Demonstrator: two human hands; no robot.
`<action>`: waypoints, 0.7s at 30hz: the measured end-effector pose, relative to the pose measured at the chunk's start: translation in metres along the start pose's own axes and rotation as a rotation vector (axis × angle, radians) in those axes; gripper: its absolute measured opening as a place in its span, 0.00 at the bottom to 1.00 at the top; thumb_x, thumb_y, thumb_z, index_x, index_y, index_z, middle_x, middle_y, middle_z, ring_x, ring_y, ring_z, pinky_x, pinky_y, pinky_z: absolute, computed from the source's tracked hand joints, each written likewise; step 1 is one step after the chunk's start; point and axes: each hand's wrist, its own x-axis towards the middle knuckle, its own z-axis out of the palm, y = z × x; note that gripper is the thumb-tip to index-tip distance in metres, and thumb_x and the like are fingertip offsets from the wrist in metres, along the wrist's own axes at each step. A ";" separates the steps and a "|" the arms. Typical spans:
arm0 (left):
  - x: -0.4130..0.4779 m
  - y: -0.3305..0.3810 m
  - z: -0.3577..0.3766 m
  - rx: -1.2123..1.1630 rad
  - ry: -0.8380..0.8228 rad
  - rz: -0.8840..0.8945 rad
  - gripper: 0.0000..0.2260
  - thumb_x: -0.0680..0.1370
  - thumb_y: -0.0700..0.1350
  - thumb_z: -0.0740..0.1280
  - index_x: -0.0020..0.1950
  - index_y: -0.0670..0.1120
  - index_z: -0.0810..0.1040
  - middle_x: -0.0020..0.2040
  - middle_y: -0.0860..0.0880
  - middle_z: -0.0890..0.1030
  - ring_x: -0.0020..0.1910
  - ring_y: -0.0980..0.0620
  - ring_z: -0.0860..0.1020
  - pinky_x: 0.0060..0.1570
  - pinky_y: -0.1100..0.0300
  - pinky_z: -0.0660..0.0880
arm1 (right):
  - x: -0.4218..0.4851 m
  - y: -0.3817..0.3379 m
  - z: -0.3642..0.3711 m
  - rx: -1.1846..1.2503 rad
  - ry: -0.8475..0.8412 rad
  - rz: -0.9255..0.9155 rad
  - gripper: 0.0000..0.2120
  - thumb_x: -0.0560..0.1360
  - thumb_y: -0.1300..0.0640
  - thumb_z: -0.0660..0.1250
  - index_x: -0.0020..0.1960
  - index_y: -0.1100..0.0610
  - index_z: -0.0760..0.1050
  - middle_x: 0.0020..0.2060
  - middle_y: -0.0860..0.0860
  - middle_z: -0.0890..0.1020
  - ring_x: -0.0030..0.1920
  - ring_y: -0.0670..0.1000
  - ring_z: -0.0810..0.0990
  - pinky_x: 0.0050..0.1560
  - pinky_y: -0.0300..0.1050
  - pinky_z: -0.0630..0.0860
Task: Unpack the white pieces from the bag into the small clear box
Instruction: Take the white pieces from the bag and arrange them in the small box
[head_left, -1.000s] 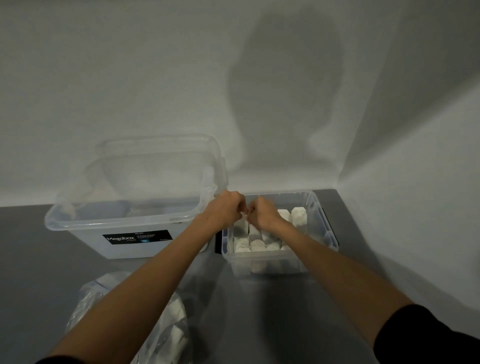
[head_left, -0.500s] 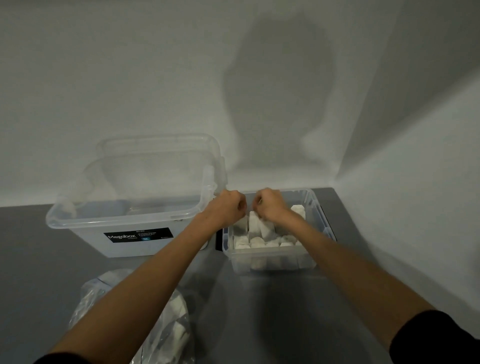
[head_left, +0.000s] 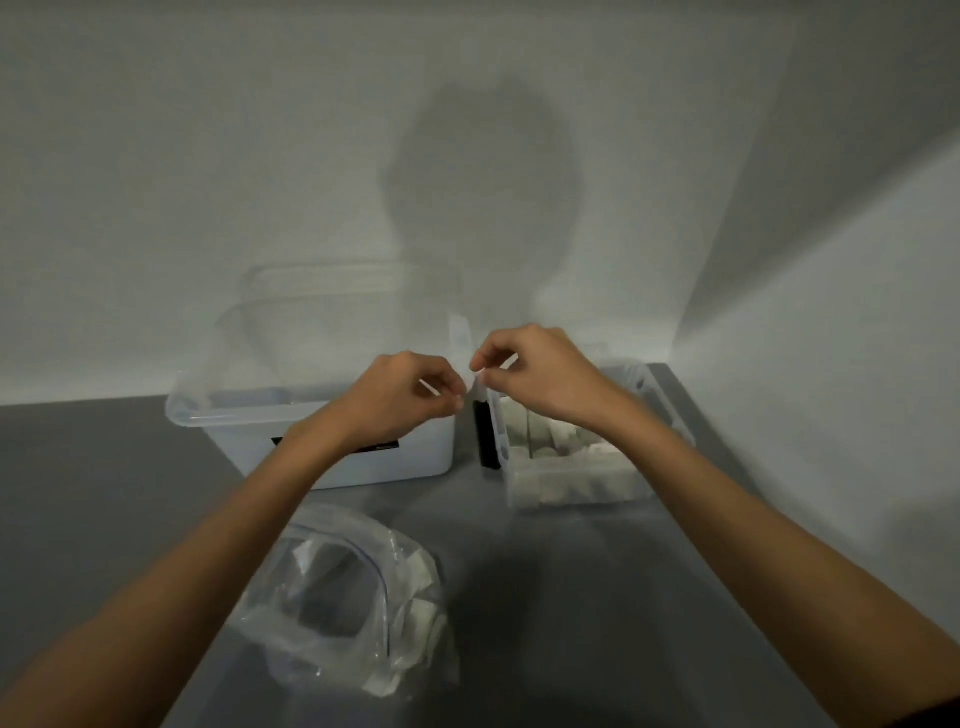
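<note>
A: Now both hands are lifted clear of the small box (head_left: 670, 410); a second ago they were down among the white pieces (head_left: 566, 462).
B: Grip?
A: Left hand (head_left: 410, 395) and right hand (head_left: 535, 374) pinch, fingertips together, seemingly on one pale scrap (head_left: 474, 382). Blurred.
B: The bag (head_left: 337, 587) in front holds more pieces, so the unpacking is unfinished.

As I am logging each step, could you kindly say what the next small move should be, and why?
Probably lower the left hand to the bag: white pieces lie inside it, while that hand and the right hand hover, fingers curled, by the small clear box.
</note>
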 end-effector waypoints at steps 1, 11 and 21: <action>-0.010 -0.007 -0.007 0.000 -0.002 -0.010 0.07 0.74 0.47 0.71 0.52 0.50 0.82 0.48 0.54 0.84 0.46 0.57 0.82 0.53 0.62 0.76 | -0.003 -0.015 0.007 0.004 -0.016 -0.017 0.07 0.76 0.59 0.67 0.53 0.54 0.81 0.44 0.45 0.80 0.36 0.34 0.73 0.37 0.22 0.67; -0.104 -0.090 -0.056 -0.010 -0.283 -0.087 0.06 0.74 0.50 0.71 0.50 0.53 0.82 0.45 0.53 0.84 0.45 0.59 0.81 0.50 0.65 0.76 | -0.016 -0.104 0.094 0.021 -0.171 -0.016 0.07 0.76 0.58 0.67 0.52 0.55 0.82 0.46 0.50 0.84 0.44 0.44 0.79 0.45 0.31 0.74; -0.122 -0.117 0.006 -0.016 -0.471 -0.021 0.06 0.74 0.44 0.69 0.49 0.45 0.81 0.43 0.50 0.83 0.43 0.54 0.79 0.43 0.64 0.73 | -0.048 -0.112 0.149 -0.004 -0.254 0.176 0.08 0.74 0.63 0.67 0.51 0.56 0.82 0.41 0.50 0.83 0.39 0.41 0.79 0.43 0.30 0.74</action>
